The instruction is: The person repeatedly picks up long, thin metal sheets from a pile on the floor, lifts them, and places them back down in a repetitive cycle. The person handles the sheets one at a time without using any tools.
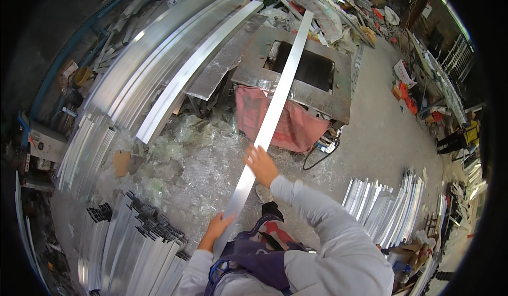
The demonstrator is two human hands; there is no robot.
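Observation:
A long, flat silver metal bar (280,95), apparently an aluminium profile, slants from beside my body up to the far side of a metal work table (251,76). My left hand (216,229) grips its near end, thumb on top and the other fingers mostly out of sight. Farther up, my right hand (262,165) is closed over the bar's right edge, fingers across its upper face. The far part rests over the table's dark rectangular opening (312,69). A red cloth (288,124) hangs from the table's front.
Long silver profiles (159,52) lie stacked at the left, with one separate bar (196,71) nearer the table. Upright bundles of profiles stand at lower left (132,248) and lower right (383,206). Crumpled clear plastic (182,145) covers floor near the table; scrap (317,10) is piled behind.

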